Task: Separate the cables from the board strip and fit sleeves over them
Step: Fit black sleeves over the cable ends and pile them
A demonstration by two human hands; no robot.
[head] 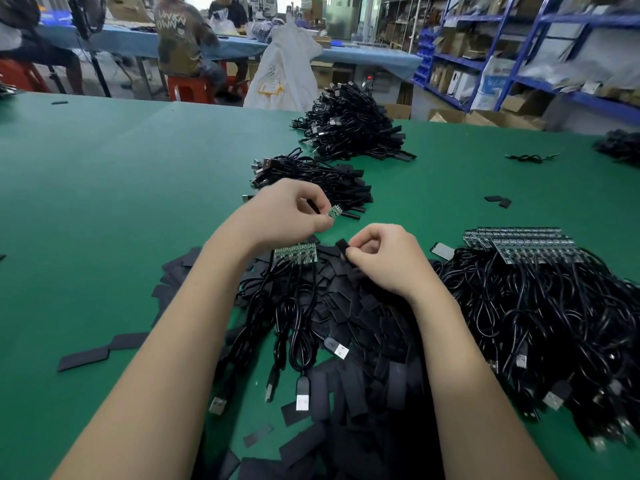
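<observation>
Sleeving step: left hand [291,211] pinches one separated board [335,212], raised clear of the board strip [296,254] lying beneath on the green table [104,202]; right hand [379,258] pinches a black sleeve [343,247] just beside it, apparently angled for threading.

Left hand [291,209]: pinches small board [335,212], above board strip [296,255].
Right hand [381,258]: pinches black sleeve [343,244], right of strip.

Two hands [294,209], two finished cable heaps [349,123]
</observation>
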